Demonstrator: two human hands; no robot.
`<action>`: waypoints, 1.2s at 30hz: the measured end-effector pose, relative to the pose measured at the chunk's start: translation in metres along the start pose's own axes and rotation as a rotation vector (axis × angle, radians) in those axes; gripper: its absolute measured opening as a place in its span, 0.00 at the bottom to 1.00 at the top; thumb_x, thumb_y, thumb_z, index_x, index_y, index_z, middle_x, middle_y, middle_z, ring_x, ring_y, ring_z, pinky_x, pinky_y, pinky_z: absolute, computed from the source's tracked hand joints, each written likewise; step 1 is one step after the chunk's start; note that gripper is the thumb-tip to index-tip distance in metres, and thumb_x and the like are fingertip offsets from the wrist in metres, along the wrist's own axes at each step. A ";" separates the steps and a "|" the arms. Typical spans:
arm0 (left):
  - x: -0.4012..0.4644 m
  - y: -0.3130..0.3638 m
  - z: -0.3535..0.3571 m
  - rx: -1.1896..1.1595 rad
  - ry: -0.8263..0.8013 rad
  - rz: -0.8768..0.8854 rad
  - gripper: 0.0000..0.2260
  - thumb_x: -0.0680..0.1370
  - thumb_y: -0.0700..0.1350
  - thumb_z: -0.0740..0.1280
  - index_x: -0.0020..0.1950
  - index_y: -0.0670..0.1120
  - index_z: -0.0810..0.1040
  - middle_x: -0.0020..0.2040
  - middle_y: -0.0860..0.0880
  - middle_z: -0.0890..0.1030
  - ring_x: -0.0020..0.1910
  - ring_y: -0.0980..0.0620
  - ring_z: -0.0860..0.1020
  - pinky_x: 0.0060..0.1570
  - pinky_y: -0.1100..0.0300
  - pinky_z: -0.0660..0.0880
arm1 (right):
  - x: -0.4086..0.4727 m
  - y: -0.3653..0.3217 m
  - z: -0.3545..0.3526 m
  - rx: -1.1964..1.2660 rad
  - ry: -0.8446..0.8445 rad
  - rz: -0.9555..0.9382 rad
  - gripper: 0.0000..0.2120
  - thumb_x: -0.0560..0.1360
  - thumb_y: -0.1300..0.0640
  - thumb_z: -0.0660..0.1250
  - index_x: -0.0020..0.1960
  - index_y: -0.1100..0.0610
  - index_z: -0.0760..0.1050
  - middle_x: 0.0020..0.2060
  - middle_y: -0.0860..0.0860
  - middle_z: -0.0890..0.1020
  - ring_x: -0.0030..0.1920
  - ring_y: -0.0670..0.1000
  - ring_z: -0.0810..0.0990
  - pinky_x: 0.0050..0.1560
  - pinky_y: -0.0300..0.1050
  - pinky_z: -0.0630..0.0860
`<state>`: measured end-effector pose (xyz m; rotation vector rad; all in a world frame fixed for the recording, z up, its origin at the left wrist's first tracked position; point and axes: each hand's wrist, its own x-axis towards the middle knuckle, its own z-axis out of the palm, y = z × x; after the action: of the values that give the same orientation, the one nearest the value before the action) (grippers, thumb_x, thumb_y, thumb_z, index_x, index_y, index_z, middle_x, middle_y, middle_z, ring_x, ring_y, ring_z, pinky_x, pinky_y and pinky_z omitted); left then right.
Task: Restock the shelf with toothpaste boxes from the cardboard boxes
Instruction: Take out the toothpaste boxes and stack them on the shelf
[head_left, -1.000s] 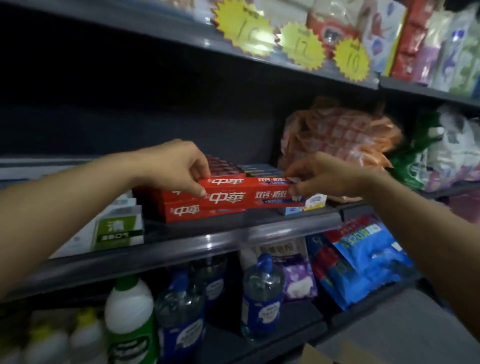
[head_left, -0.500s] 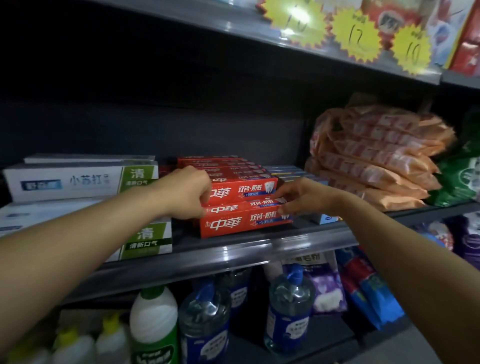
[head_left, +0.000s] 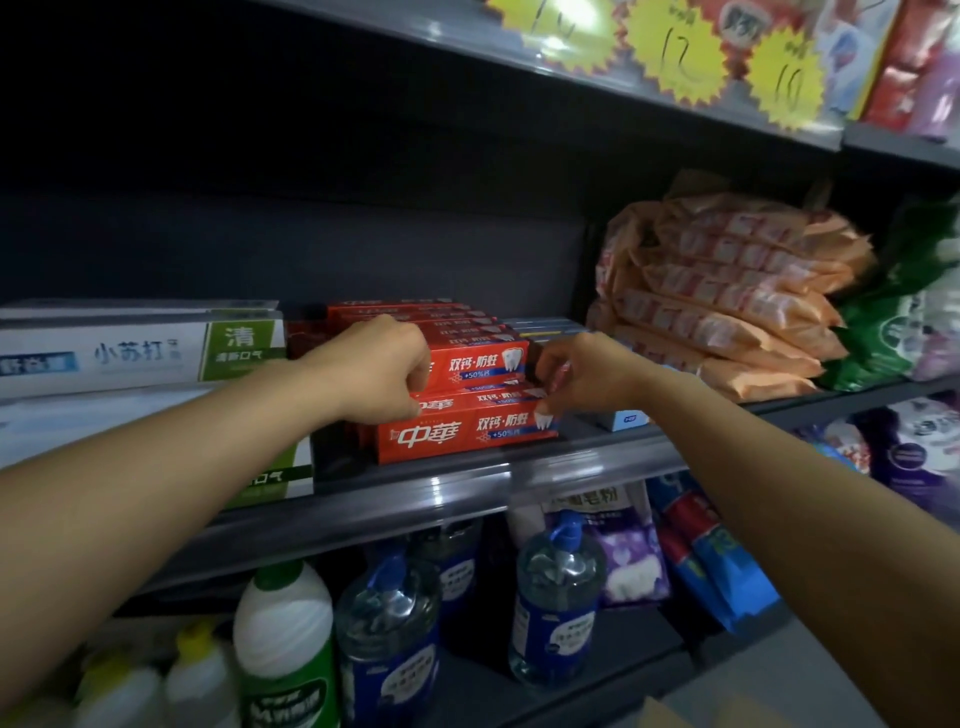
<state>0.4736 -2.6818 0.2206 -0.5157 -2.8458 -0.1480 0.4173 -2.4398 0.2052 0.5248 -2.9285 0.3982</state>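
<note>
A person's left hand (head_left: 376, 369) is curled over the left end of a red toothpaste box (head_left: 480, 364) on the upper layer of a stack. The right hand (head_left: 584, 376) pinches the right end of the same stack; which box its fingers (head_left: 543, 371) hold is unclear. The hands are apart, one at each end. The front red box (head_left: 465, 434) lies below, near the edge of the grey shelf (head_left: 441, 488). White and green boxes (head_left: 135, 353) sit to the left, orange packets (head_left: 727, 306) to the right. The step is probably squaring the stack: both ends should be pushed back evenly, so the boxes sit flush with labels forward and none slides off.
</note>
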 end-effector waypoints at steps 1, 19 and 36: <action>0.001 0.004 0.000 0.000 0.008 0.013 0.08 0.71 0.44 0.75 0.49 0.47 0.83 0.45 0.53 0.81 0.44 0.55 0.79 0.48 0.56 0.80 | -0.003 0.000 -0.003 -0.030 0.010 -0.014 0.17 0.66 0.51 0.78 0.50 0.56 0.76 0.47 0.48 0.80 0.47 0.49 0.79 0.49 0.43 0.75; 0.010 0.239 0.131 -0.061 -0.134 0.530 0.07 0.68 0.46 0.69 0.41 0.46 0.72 0.46 0.44 0.79 0.47 0.42 0.78 0.39 0.55 0.73 | -0.227 0.138 0.035 -0.382 -0.090 0.135 0.24 0.69 0.53 0.69 0.63 0.56 0.69 0.59 0.53 0.74 0.61 0.56 0.74 0.53 0.50 0.73; -0.045 0.338 0.368 -0.174 -0.642 0.511 0.13 0.72 0.48 0.72 0.54 0.49 0.77 0.53 0.47 0.79 0.50 0.48 0.78 0.45 0.55 0.75 | -0.361 0.253 0.246 -0.100 -0.435 0.444 0.27 0.73 0.48 0.69 0.68 0.54 0.66 0.61 0.54 0.75 0.61 0.57 0.75 0.58 0.45 0.70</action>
<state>0.5540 -2.3289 -0.1270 -1.5471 -3.1719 -0.1552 0.6402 -2.1644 -0.1545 -0.0766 -3.4603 0.1961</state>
